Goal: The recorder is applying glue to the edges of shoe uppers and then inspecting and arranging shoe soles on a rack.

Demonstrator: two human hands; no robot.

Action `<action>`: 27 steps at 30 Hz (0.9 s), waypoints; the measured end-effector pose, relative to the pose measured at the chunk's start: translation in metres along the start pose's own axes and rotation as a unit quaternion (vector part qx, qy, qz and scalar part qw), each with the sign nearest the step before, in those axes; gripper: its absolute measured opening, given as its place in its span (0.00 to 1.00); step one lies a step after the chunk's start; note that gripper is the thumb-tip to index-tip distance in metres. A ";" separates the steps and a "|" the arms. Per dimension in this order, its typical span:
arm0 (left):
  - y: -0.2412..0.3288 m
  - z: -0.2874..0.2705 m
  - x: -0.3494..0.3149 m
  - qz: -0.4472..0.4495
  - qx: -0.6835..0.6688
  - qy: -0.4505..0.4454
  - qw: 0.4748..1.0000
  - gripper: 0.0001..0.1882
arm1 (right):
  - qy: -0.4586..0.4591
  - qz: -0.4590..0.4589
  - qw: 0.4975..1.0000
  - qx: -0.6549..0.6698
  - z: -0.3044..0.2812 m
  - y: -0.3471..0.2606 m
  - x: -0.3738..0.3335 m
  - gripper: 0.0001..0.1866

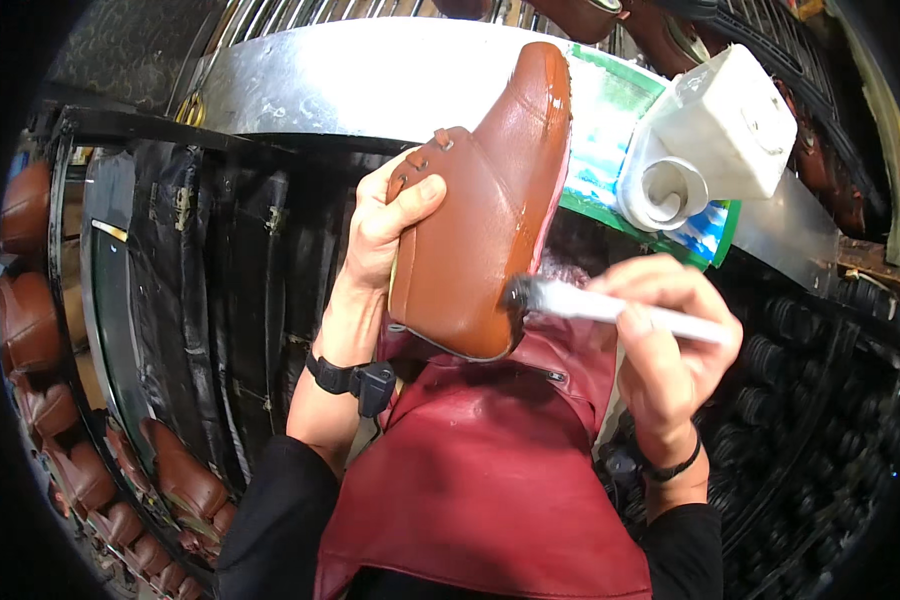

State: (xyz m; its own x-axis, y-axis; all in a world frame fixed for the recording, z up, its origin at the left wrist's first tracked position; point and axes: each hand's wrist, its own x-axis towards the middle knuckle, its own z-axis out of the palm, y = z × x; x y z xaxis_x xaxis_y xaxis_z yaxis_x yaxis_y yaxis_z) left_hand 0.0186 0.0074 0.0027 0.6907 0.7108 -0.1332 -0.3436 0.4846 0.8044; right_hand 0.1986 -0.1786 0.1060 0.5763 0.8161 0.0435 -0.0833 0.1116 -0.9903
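The brown boot (470,250) is being held up, its toe pointing away from the person and its sole edge facing right. At the boot's eyelet side, the left hand (395,215) is grasping it, thumb pressing on the leather. To the boot's right, the right hand (678,330) is pinching a white-handled brush (620,309), whose dark bristles are meeting the boot's sole edge near the heel. Beyond the boot, a metal bench (320,85) is stretching across; to the boot's right, a white container (725,125) is standing. Nearer the person than the boot, a red apron (480,480) is draping.
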 end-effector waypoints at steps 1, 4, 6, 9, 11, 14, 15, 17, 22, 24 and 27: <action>0.002 0.003 -0.001 -0.001 -0.005 0.010 1.000 0.26 | -0.026 0.005 1.000 -0.006 0.000 0.000 0.003 0.05; 0.010 0.008 0.002 0.005 -0.003 0.019 1.000 0.25 | -0.140 -0.137 0.975 -0.100 -0.008 0.000 0.013 0.07; 0.014 0.009 0.000 0.011 0.006 0.026 1.000 0.24 | -0.153 -0.149 0.972 -0.097 -0.003 -0.006 0.011 0.10; 0.016 0.014 0.004 0.013 -0.005 0.024 1.000 0.23 | -0.154 -0.123 0.975 -0.100 -0.007 -0.021 0.016 0.11; 0.017 0.018 0.008 0.023 -0.010 0.024 0.999 0.23 | -0.068 -0.062 0.994 -0.065 0.003 -0.027 0.020 0.12; 0.020 0.024 0.007 0.020 -0.034 0.033 0.999 0.24 | -0.131 -0.079 0.984 -0.095 0.006 -0.035 0.030 0.12; 0.020 0.027 0.009 0.020 -0.035 0.031 0.999 0.24 | -0.138 -0.091 0.979 -0.122 0.003 -0.040 0.028 0.12; 0.021 0.030 0.011 0.006 -0.063 0.029 0.998 0.24 | -0.161 -0.110 0.971 -0.141 -0.002 -0.047 0.024 0.14; 0.018 0.045 0.002 -0.064 -0.230 0.020 0.971 0.23 | -0.181 -0.150 0.960 -0.151 -0.008 -0.056 0.029 0.17; 0.016 0.053 0.001 -0.083 -0.268 0.015 0.960 0.23 | -0.173 -0.152 0.962 -0.147 -0.011 -0.058 0.034 0.18; 0.004 0.054 -0.002 0.008 -0.260 -0.043 0.965 0.21 | -0.215 -0.234 0.938 -0.137 -0.020 -0.058 0.048 0.20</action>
State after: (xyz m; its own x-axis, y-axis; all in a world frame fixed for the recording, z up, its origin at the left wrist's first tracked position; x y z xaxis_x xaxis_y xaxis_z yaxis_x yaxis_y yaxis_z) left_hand 0.0500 -0.0196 0.0376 0.7250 0.6863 -0.0578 -0.6119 0.6804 0.4032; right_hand 0.2468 -0.1573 0.1625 0.1122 0.8737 0.4733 0.3440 0.4128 -0.8434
